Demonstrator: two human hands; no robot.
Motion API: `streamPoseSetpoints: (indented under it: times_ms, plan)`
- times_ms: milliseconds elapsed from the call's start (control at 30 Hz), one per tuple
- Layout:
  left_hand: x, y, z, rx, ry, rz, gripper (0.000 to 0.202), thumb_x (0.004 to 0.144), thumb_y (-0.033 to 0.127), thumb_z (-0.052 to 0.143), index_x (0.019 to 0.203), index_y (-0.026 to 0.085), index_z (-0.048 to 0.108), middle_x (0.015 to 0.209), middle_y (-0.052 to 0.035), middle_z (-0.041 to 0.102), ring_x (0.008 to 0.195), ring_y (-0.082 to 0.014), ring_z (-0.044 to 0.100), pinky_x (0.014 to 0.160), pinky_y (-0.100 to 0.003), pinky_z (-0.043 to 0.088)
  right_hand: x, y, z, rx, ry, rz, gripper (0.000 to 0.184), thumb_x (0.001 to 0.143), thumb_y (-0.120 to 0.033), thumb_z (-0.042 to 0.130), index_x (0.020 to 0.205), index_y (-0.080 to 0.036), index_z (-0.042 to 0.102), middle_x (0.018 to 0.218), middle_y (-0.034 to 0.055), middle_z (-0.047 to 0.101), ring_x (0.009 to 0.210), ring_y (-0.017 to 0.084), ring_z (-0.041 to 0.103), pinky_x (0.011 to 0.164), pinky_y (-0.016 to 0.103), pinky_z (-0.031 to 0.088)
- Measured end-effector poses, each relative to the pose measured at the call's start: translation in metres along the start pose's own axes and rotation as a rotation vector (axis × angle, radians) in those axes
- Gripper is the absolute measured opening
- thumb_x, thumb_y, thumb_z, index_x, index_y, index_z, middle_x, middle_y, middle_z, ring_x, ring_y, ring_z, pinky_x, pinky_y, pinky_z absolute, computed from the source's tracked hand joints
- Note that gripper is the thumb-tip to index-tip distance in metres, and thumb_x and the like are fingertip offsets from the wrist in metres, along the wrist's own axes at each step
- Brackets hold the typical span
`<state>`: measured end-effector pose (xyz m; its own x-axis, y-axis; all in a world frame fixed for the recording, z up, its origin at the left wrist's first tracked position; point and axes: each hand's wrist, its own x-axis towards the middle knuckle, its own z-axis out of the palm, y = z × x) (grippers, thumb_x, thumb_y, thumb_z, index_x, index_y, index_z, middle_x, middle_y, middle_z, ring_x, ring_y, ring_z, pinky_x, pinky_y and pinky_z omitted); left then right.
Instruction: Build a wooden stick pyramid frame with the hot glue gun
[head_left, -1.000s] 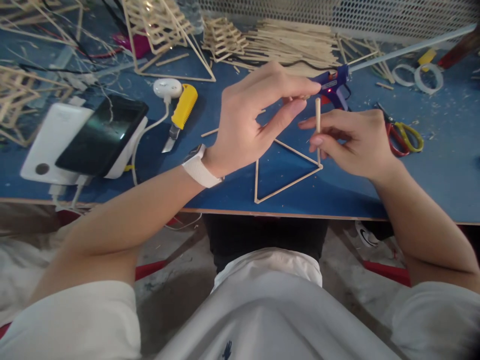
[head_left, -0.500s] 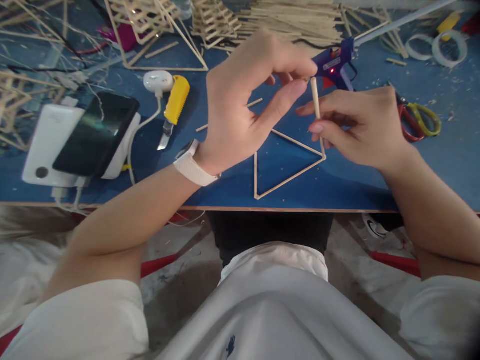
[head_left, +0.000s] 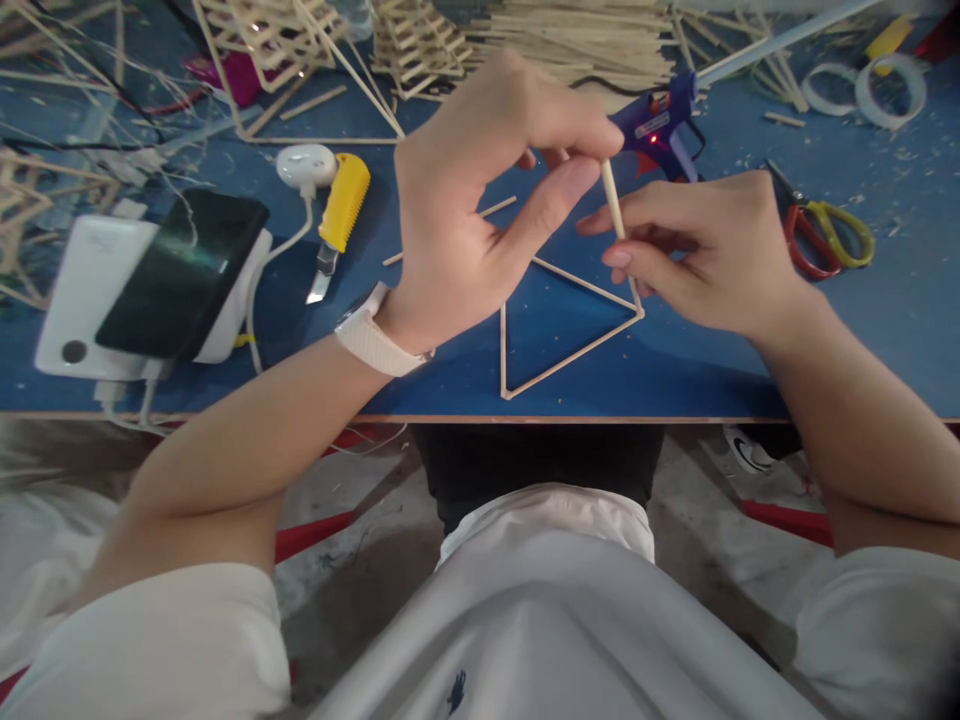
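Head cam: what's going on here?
A person at a blue table is working with thin wooden sticks. The right hand holds an upright stick standing at the right corner of a flat stick triangle. The left hand pinches at the stick's top end with thumb and forefinger. A glue gun lies just behind the hands, scissors to the right, a yellow utility knife and a phone to the left.

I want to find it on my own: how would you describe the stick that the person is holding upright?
Start at the blue table, near its front edge, where a flat triangle of thin sticks lies. Over its right corner the right hand pinches one wooden stick, and the left hand touches its top. Unlike the other sticks, it stands nearly upright.
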<state>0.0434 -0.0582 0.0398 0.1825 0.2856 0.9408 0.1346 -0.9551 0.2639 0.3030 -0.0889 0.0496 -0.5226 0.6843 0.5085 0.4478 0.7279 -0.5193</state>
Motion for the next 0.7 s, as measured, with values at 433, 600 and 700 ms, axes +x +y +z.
streamPoseSetpoints:
  times_ms: [433,600,700]
  plan:
    - [0.002,-0.001,-0.009,0.053,-0.041,0.07,0.017,0.118,0.024,0.07,0.121,0.032,0.084,0.112,0.0038,0.09,0.109,-0.0176,0.086,0.099,-0.039,0.067,0.001,0.003,0.001,0.041,0.008,-0.019,0.025,0.11,-0.055,0.086,0.131,-0.045,0.094,0.069,-0.0025,0.074,0.069,0.024,0.076,0.065,0.04,0.057]
    - [-0.002,-0.004,-0.007,0.185,-0.039,0.041,0.031,0.121,0.049,0.059,0.117,0.036,0.087,0.105,-0.0008,0.086,0.103,-0.025,0.087,0.096,-0.049,0.072,0.002,0.001,-0.001,0.017,-0.012,-0.027,0.025,0.111,-0.052,0.085,0.133,-0.047,0.094,0.066,-0.0029,0.072,0.066,0.024,0.074,0.064,0.04,0.059]
    - [-0.003,-0.006,-0.008,0.248,-0.076,-0.027,0.045,0.122,0.059,0.051,0.115,0.037,0.089,0.105,-0.0036,0.084,0.104,-0.027,0.086,0.099,-0.054,0.072,0.001,0.0,-0.001,0.004,-0.014,-0.031,0.025,0.111,-0.052,0.084,0.134,-0.046,0.093,0.067,-0.0026,0.073,0.067,0.024,0.075,0.065,0.041,0.06]
